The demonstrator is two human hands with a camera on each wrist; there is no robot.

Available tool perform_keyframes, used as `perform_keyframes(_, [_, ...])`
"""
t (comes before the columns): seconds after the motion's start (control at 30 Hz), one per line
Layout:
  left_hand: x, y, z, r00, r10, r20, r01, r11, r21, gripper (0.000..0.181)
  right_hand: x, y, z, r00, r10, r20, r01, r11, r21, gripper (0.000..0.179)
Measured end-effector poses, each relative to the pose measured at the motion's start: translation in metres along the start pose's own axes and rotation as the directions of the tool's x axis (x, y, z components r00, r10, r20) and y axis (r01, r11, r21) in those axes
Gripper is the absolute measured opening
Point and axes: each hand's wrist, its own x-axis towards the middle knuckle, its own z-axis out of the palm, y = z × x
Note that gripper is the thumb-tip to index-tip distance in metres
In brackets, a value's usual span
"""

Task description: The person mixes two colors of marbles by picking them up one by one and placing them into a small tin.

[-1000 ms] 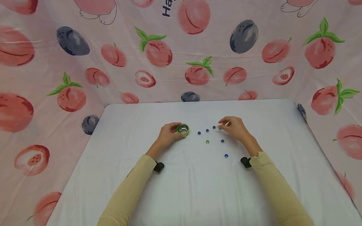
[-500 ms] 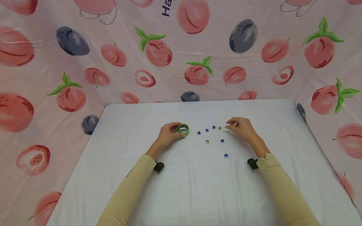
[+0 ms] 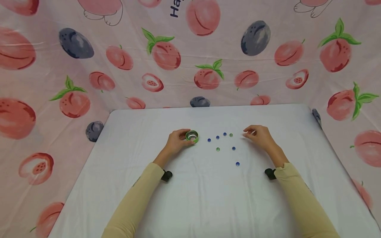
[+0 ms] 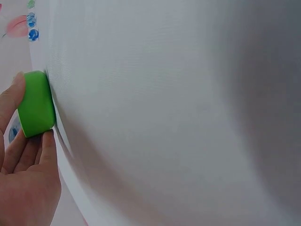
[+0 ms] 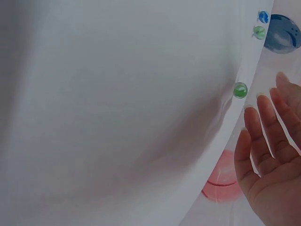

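On the left, my left hand (image 3: 176, 141) grips a small round green bowl (image 3: 188, 140) with a shiny metal inside, thumb on the near side and fingers on the far side. The left wrist view shows its smooth green outer wall (image 4: 36, 103) between thumb and fingers. Glass marbles lie to its right: several blue ones, such as this blue marble (image 3: 209, 140), and two green. My right hand (image 3: 262, 136) is just right of the far green marble (image 3: 231, 135), apart from it. Its fingers are extended and loosely bent, holding nothing, in the right wrist view (image 5: 277, 155).
The nearer green marble (image 3: 218, 149) lies between the rows. One blue marble (image 3: 237, 164) sits closest to me, another blue marble (image 3: 233, 148) behind it. A white cloth (image 3: 202, 198) covers the table, and a fruit-printed curtain (image 3: 119, 89) stands along its back and sides.
My right hand has drawn away to the right from the far green marble, which stays on the table at the end of the row. The left hand and bowl have kept still.
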Motion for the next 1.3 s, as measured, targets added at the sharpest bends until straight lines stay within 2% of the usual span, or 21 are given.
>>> perform_keyframes(0.57, [0.001, -0.004, -0.001, 1.0, -0.008, 0.002, 0.008, 0.999, -0.032, 0.065, 0.004, 0.016, 0.006, 1.0, -0.004, 0.011, 0.004, 0.999, -0.034, 0.02])
perform_keyframes(0.87, [0.002, -0.007, 0.0, 1.0, 0.017, 0.007, -0.017, 1.0, -0.019, 0.064, 0.007, 0.016, 0.01, 1.0, 0.013, 0.027, -0.012, 0.998, -0.06, 0.019])
perform_keyframes(1.3, [0.001, -0.006, 0.0, 1.0, 0.015, 0.004, -0.015, 1.0, -0.017, 0.063, 0.005, 0.015, 0.009, 0.999, 0.022, 0.034, -0.019, 0.997, -0.075, 0.018])
